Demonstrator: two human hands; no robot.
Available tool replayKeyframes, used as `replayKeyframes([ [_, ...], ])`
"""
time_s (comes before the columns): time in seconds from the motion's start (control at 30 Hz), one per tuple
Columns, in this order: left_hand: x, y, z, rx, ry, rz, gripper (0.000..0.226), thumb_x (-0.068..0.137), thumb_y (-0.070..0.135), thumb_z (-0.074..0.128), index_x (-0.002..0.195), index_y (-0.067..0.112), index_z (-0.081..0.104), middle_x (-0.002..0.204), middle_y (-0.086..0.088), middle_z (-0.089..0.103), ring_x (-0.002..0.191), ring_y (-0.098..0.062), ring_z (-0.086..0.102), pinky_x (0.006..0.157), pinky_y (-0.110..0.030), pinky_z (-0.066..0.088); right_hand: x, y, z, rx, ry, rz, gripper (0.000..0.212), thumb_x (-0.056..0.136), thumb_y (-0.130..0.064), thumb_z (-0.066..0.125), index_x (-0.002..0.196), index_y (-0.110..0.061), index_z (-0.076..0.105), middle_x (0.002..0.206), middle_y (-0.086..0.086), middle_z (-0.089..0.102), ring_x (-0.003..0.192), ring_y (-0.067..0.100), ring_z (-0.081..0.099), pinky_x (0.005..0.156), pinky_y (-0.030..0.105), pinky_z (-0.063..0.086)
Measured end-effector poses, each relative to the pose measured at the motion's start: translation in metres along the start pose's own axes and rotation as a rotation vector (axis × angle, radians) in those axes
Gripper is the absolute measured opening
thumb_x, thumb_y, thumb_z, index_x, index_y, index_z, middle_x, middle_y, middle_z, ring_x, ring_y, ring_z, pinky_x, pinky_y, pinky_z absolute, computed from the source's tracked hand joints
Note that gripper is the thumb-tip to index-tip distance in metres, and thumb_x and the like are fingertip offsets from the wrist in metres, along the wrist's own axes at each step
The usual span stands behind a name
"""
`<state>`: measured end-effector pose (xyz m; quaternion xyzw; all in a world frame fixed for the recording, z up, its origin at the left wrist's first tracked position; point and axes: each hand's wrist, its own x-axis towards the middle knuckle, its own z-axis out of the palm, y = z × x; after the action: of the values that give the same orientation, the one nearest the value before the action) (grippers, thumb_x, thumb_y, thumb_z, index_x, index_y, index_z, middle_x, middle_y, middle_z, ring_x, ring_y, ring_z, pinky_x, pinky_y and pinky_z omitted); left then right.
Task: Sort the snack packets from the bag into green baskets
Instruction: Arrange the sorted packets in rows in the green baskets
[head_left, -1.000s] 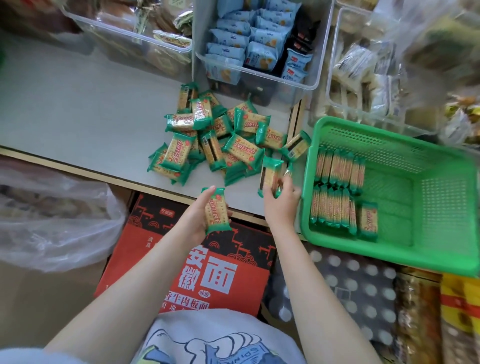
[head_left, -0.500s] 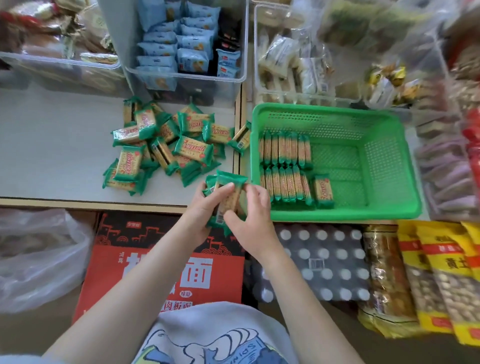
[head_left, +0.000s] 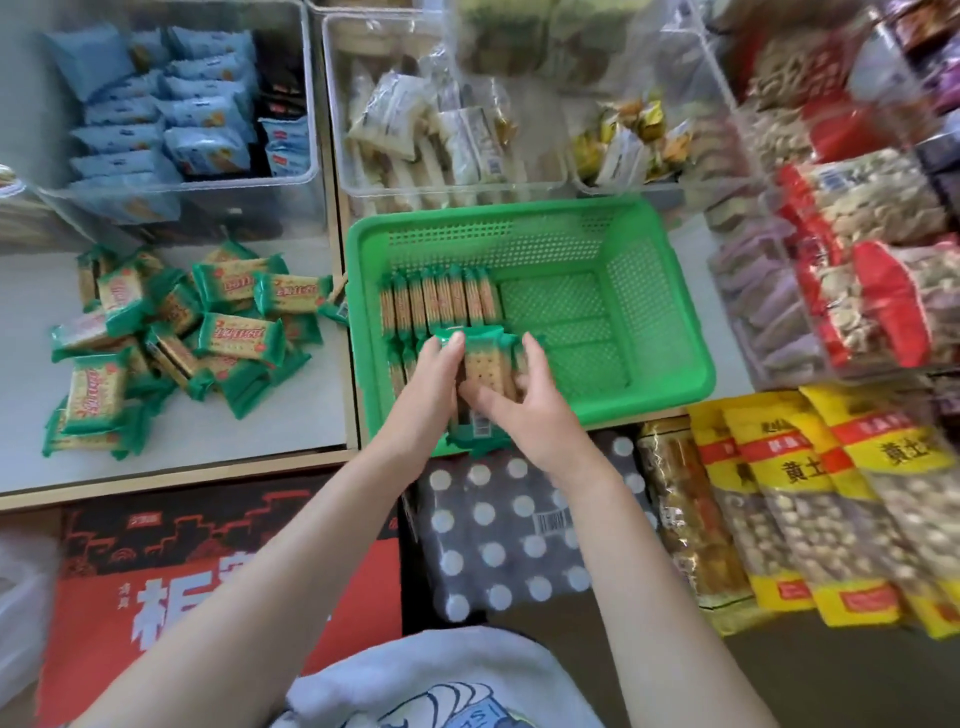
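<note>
Now over the green basket (head_left: 670, 332) at frame centre, no longer at the shelf edge: left hand (head_left: 434, 376) and right hand (head_left: 524, 410) pinching a small stack of cracker packets (head_left: 480, 364), probably two, beside the standing rows (head_left: 439, 299). Open floor right of the rows; loose pile (head_left: 182, 332) waiting left.
</note>
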<state>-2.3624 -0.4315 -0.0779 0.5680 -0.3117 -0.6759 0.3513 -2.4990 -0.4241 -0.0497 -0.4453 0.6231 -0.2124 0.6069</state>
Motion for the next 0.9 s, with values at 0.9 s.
replayKeyframes([
  [0.9, 0.037, -0.067, -0.037, 1.329, 0.543, 0.207, 0.068, 0.104, 0.053, 0.027, 0.158, 0.013, 0.022, 0.167, -0.011, 0.01, 0.154, -0.023, -0.014, 0.125, -0.043, 0.001, 0.117, 0.045, -0.069, 0.158, -0.031, 0.239, 0.08, 0.071, -0.053, 0.083, 0.136, -0.018, 0.051, 0.132, 0.001, 0.063, 0.125, 0.023, 0.054, 0.114, 0.048, 0.032],
])
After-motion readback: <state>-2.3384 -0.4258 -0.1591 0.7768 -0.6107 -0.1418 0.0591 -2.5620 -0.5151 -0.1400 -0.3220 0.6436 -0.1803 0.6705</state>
